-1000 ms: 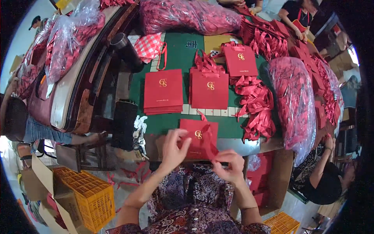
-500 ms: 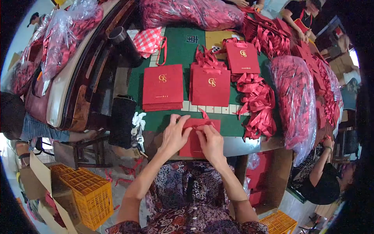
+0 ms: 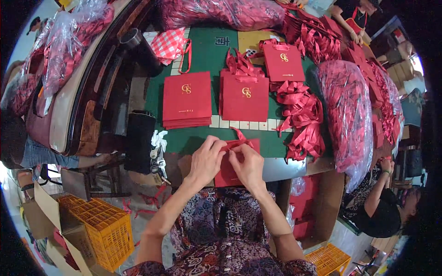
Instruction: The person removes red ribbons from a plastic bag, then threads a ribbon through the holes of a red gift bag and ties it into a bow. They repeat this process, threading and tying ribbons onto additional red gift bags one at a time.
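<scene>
A flat red paper gift bag point(image 3: 224, 176) lies at the table's near edge, partly covered by my hands. My left hand point(image 3: 204, 162) pinches its upper left part with bent fingers. Close beside it, my right hand point(image 3: 249, 164) has thumb and fingertips pressed together near the bag's top, at a red ribbon point(image 3: 238, 134) whose end sticks out beyond. The fingers hide where the ribbon meets the bag. Just beyond are a neat stack of red bags point(image 3: 187, 99), more bags with ribbon handles point(image 3: 245, 101), and a loose heap of red ribbons point(image 3: 301, 115).
Plastic-wrapped red bundles lie along the right point(image 3: 344, 119) and far side point(image 3: 221, 14) of the green table point(image 3: 179, 142). A dark tumbler point(image 3: 140, 50) and checked cloth point(image 3: 168, 46) stand far left. An orange crate point(image 3: 103, 225) is lower left, an open carton point(image 3: 329, 207) lower right. Other people work around.
Both hands stay at the bag's top, with small finger movements: the right fingertips have shifted slightly left. The whole view has shifted a little.
</scene>
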`<state>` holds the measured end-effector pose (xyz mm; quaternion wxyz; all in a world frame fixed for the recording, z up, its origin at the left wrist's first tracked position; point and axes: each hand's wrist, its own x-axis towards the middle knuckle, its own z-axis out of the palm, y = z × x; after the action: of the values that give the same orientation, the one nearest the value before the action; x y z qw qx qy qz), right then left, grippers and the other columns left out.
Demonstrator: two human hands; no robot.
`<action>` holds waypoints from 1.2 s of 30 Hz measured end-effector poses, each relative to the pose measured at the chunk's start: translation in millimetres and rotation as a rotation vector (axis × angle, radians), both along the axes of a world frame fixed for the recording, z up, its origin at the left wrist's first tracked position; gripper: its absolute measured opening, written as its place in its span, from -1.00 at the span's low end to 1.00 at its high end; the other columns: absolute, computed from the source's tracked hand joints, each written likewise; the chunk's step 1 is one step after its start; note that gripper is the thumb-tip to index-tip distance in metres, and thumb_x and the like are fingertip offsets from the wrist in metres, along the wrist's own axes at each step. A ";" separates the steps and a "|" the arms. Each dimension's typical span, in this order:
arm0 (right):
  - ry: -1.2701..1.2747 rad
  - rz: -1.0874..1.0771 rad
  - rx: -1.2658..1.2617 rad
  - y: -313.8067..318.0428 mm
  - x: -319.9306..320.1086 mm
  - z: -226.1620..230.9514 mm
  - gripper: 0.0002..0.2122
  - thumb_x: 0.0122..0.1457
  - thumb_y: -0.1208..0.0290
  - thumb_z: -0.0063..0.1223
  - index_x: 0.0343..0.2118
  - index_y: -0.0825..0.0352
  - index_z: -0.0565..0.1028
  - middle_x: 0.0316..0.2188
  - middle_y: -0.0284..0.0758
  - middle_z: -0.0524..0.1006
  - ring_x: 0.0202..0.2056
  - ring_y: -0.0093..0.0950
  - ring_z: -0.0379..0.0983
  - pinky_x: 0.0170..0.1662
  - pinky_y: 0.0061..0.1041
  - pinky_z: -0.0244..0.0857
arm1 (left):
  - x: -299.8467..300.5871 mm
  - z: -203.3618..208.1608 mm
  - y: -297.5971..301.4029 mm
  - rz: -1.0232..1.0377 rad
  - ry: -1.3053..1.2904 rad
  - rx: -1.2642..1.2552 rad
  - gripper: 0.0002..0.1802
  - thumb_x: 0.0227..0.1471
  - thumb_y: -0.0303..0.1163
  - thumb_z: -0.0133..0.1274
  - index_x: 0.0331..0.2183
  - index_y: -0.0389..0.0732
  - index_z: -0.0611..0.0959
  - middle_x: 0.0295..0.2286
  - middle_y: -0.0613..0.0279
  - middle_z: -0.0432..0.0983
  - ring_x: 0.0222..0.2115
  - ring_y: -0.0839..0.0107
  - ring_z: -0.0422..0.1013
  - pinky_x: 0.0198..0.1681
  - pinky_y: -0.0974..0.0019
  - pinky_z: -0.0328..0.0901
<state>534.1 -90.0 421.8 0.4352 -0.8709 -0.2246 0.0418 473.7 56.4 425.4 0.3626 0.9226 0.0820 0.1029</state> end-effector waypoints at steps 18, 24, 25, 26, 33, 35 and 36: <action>-0.026 0.012 -0.059 -1.2 -1.7 4.7 -0.87 0.09 0.41 0.19 -0.41 0.36 0.49 -0.47 -0.13 0.57 -0.40 -0.13 0.54 -0.36 -0.20 0.38 | 0.9 -1.4 -16.9 0.035 -0.129 -0.095 -0.89 0.04 -0.53 0.03 -0.31 -0.24 0.49 -0.39 0.05 0.44 -0.31 -0.01 0.42 -0.28 0.03 0.34; -0.061 0.149 0.002 -16.0 6.0 24.8 -0.84 0.10 0.45 0.19 -0.26 0.34 0.53 -0.34 -0.13 0.56 -0.30 -0.11 0.53 -0.27 -0.21 0.41 | -1.8 1.2 -5.3 0.054 0.040 -0.263 -0.76 0.00 -0.37 0.19 -0.30 -0.23 0.51 -0.39 0.09 0.48 -0.38 0.12 0.48 -0.34 0.15 0.37; -0.095 0.186 0.036 -18.9 10.2 28.3 -0.84 0.10 0.46 0.19 -0.26 0.34 0.53 -0.33 -0.13 0.55 -0.29 -0.10 0.52 -0.26 -0.21 0.41 | -1.4 5.5 -5.2 0.064 0.109 -0.250 -0.73 -0.03 -0.35 0.23 -0.29 -0.22 0.51 -0.39 0.11 0.49 -0.39 0.15 0.48 -0.37 0.17 0.37; 0.031 0.151 0.069 -18.1 10.8 38.3 -0.85 0.07 0.54 0.19 -0.27 0.37 0.56 -0.37 -0.15 0.54 -0.34 -0.14 0.49 -0.19 -0.29 0.39 | -1.4 2.8 -5.2 0.071 0.054 -0.220 -0.69 -0.09 -0.33 0.27 -0.30 -0.20 0.52 -0.40 0.14 0.48 -0.44 0.20 0.48 -0.41 0.19 0.36; -0.259 0.388 -0.218 -22.5 42.9 31.7 -0.89 0.10 0.42 0.16 -0.36 0.34 0.58 -0.40 -0.20 0.53 -0.29 -0.14 0.43 -0.20 -0.23 0.32 | 1.4 3.4 -11.1 -0.122 -0.076 -0.140 -0.83 -0.03 -0.42 0.19 -0.35 -0.18 0.54 -0.41 0.17 0.44 -0.32 0.13 0.42 -0.28 0.16 0.35; -0.170 0.438 -0.216 -26.0 54.3 27.3 -0.86 0.13 0.38 0.12 -0.40 0.35 0.57 -0.43 -0.19 0.53 -0.29 -0.14 0.44 -0.20 -0.23 0.31 | 3.7 1.1 -10.4 -0.161 -0.170 -0.075 -0.84 -0.04 -0.43 0.20 -0.36 -0.19 0.56 -0.42 0.17 0.45 -0.35 0.14 0.43 -0.30 0.16 0.36; -0.062 0.525 -0.132 -28.8 60.9 24.0 -0.86 0.14 0.38 0.11 -0.40 0.36 0.57 -0.44 -0.18 0.54 -0.30 -0.13 0.44 -0.20 -0.24 0.32 | 4.6 0.6 -10.0 -0.199 -0.263 -0.011 -0.86 -0.04 -0.43 0.21 -0.38 -0.20 0.58 -0.43 0.17 0.46 -0.37 0.15 0.43 -0.32 0.17 0.37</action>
<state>595.0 -118.8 445.8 0.3446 -0.8102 -0.4528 0.1409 478.4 46.4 426.0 0.3836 0.9028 -0.0572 0.1857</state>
